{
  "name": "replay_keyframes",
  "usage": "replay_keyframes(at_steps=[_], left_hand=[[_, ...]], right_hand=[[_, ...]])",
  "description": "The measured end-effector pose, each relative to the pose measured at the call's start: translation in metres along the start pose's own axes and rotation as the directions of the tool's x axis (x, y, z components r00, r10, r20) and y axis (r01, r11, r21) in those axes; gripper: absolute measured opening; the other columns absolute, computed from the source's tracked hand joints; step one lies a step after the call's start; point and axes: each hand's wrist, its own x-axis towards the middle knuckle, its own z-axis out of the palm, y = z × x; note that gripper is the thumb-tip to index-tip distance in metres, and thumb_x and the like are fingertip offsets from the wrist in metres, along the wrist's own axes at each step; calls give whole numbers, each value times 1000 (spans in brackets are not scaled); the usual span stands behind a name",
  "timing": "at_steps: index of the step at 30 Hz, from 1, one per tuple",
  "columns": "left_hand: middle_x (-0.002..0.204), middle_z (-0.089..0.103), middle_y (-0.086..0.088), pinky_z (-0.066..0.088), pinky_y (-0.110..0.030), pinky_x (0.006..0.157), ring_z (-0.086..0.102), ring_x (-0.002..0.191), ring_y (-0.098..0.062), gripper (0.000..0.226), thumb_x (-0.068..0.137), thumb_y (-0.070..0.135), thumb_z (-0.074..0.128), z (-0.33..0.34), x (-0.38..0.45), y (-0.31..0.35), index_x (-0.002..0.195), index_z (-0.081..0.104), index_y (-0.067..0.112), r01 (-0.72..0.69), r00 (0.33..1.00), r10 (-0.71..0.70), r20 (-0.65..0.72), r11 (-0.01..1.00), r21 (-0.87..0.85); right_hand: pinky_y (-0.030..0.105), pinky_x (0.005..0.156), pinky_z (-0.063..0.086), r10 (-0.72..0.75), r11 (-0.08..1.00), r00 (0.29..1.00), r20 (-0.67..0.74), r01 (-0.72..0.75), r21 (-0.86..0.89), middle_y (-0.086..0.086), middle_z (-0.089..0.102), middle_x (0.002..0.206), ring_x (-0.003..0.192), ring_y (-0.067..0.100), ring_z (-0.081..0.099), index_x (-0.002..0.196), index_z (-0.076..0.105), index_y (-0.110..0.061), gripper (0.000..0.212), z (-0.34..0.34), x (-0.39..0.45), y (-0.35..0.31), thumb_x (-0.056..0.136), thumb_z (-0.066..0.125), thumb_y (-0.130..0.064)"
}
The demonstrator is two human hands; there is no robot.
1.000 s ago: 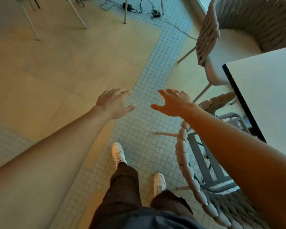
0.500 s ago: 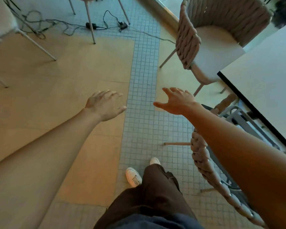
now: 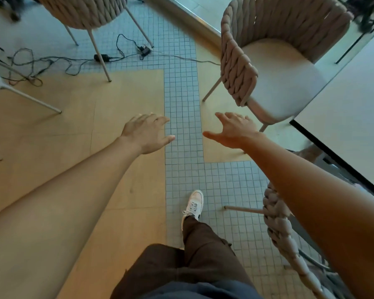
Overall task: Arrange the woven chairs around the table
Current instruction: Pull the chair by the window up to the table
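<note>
A white table (image 3: 343, 117) with a black edge fills the right side. One woven chair (image 3: 274, 67) with a pale seat stands ahead at the table's near corner, its seat partly under the tabletop. A second woven chair (image 3: 279, 225) is tucked at the table's side under my right forearm, only its rope back showing. A third woven chair (image 3: 89, 11) stands at the top left, away from the table. My left hand (image 3: 147, 132) and my right hand (image 3: 233, 130) reach forward over the floor, fingers spread, holding nothing. The right hand is just short of the first chair.
Black cables and a power adapter (image 3: 102, 57) lie on the grey tiles at the top left. Thin legs of another chair (image 3: 26, 98) cross the left edge. A glass wall's metal sill (image 3: 192, 16) runs behind the chairs. My white shoe (image 3: 194, 205) is on the tiled strip.
I have stepped forward; the chair ahead and the cables are closer and lower in view. Both hands stay open and outstretched, now nearer that chair. A third chair has appeared at top left.
</note>
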Motion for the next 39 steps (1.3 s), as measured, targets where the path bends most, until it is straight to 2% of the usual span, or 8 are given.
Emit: replay_keyframes(at_steps=[6, 12, 22, 33, 39], left_hand=[[153, 45, 3, 30, -45, 116, 35, 145, -22, 75, 90, 77, 32, -26, 67, -11, 150, 36, 32, -38, 999, 39, -6, 999, 12], [151, 47, 2, 32, -45, 115, 41, 140, -22, 75, 90, 77, 33, -53, 124, -20, 149, 38, 31, -116, 993, 116, -26, 993, 28], [150, 48, 4, 36, -44, 111, 44, 137, -20, 76, 90, 77, 35, -98, 248, -61, 150, 39, 31, -268, 962, 270, -42, 962, 46], [151, 48, 4, 40, -45, 107, 45, 137, -21, 79, 89, 80, 31, -138, 379, -97, 150, 39, 32, -489, 869, 495, -2, 858, 159], [151, 48, 0, 37, -47, 113, 43, 139, -23, 77, 89, 77, 34, -147, 433, -88, 150, 39, 30, -600, 797, 602, 59, 777, 190]], right_hand=[[56, 118, 24, 43, 999, 999, -14, -43, 5, 10, 34, 160, 146, 32, 31, 156, 27, -26, 98, -31, 46, 20, 82, 34, -89], [53, 110, 33, 97, 995, 994, -44, -96, 34, 9, 39, 156, 140, 31, 38, 154, 30, -26, 94, -60, 80, 31, 83, 36, -87], [49, 108, 36, 257, 965, 963, -83, -251, 74, 5, 49, 145, 133, 28, 44, 148, 35, -30, 91, -106, 163, 36, 80, 34, -90], [50, 113, 31, 459, 876, 884, -83, -436, 205, 4, 49, 145, 137, 28, 40, 149, 35, -30, 90, -120, 234, 18, 80, 36, -88], [50, 114, 30, 529, 832, 844, -83, -498, 244, 5, 45, 150, 140, 28, 36, 151, 34, -27, 91, -122, 262, 26, 81, 37, -86]])
